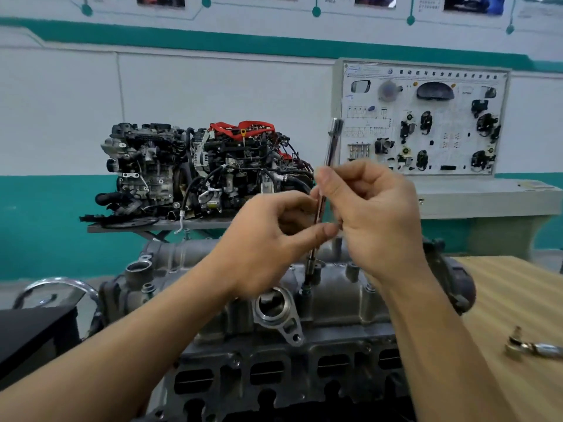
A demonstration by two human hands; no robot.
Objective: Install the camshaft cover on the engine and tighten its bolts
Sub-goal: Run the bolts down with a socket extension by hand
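Cover (335,296) sits on engine (274,376). Left hand (274,239) and right hand (371,214) both pinch driver (330,147), tip on bolt (306,289). Best keep shaft plumb, finger-spin lightly, avoid cross-threading.
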